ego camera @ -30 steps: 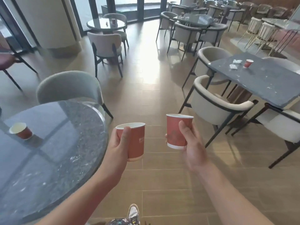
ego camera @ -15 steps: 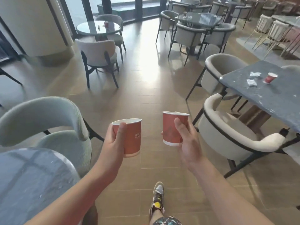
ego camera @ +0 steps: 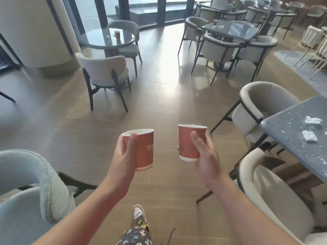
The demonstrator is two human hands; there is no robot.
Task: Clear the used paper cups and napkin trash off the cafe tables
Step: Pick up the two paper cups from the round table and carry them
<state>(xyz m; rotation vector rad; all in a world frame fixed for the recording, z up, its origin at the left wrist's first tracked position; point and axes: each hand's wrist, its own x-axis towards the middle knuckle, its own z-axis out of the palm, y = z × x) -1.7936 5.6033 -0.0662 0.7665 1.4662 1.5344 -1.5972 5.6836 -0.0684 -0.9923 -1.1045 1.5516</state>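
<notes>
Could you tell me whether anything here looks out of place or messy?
Two crumpled napkins litter the grey table on the right, and a red cup is left on the round glass table. No spill is visible.

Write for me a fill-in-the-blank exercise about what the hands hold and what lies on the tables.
1. The left hand and the right hand each hold one red paper ____.
2. On the grey table at the right lie ____ crumpled napkins.
3. Another red cup stands on the far ____ glass table.

Missing words: cup; two; round.
</notes>
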